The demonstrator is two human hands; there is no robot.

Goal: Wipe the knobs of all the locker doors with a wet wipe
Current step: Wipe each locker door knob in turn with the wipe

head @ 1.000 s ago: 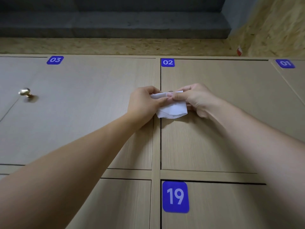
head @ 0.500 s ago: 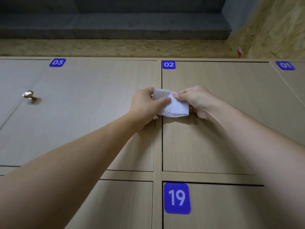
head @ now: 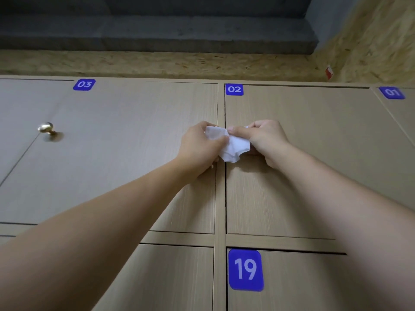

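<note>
- The left hand [head: 197, 147] and the right hand [head: 265, 140] meet at the left edge of the locker door marked 02 [head: 314, 164], right by the vertical gap between doors
- A white wet wipe [head: 233, 147] is bunched between the two hands; it sits just over that gap, in front of the door's left edge
- The left hand's fingers [head: 219, 141] are curled round the left part of the wipe, thumb pressed on its front
- The right hand's fingers [head: 238, 131] pinch the top right of the wipe, thumb tip touching the cloth close to the left thumb
- Whether a knob lies under the wipe cannot be told; the cloth and hands cover that spot
- Both bare forearms reach up from the lower corners of the view towards the middle
- The locker door marked 03 [head: 123, 142] stands to the left of door 02; its blue label [head: 84, 84] is at the top
- A round brass-coloured knob [head: 46, 127] sticks out at the far left, well apart from the hands and uncovered
- Blue number labels read 02 [head: 234, 89], 01 [head: 391, 92] at the far right, and 19 [head: 245, 270] on the door below
- Above the lockers runs a strip of chipboard wall [head: 157, 63], with a grey ledge [head: 157, 34] over it
</note>
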